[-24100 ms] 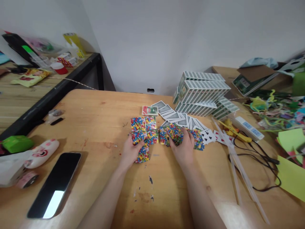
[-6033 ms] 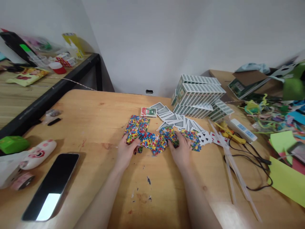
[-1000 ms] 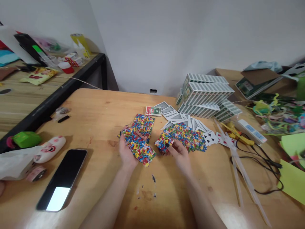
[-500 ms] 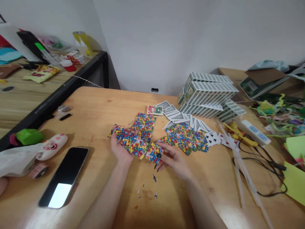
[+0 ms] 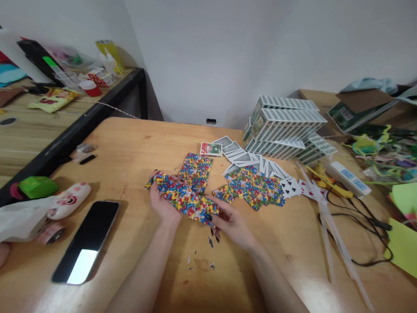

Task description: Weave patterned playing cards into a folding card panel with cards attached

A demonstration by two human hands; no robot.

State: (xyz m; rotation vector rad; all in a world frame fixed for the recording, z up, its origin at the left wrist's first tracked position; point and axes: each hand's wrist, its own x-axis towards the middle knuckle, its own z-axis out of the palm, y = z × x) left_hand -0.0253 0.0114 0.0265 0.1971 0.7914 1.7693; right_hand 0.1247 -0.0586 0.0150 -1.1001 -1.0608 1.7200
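My left hand (image 5: 164, 206) is closed around the left end of several cards with a dense multicoloured pattern (image 5: 177, 193). At their right end my right hand (image 5: 233, 224) pinches a card of the same pattern, which overlaps or touches the others. Behind them on the table lies another patterned piece (image 5: 197, 167), partly covered by the held cards. To the right, a spread of patterned cards (image 5: 254, 188) lies flat, just beyond my right fingers.
Fanned grey-backed playing cards (image 5: 241, 156) and a card box (image 5: 211, 149) lie at the back. Stacked striped boxes (image 5: 289, 124) stand behind them. A phone (image 5: 87, 239) lies left; glue sticks (image 5: 339, 239), a power strip (image 5: 350, 178) and a black cable lie right.
My right hand has shifted slightly left and down. The gap between its card and those in my left hand has closed. The other things lie as before.
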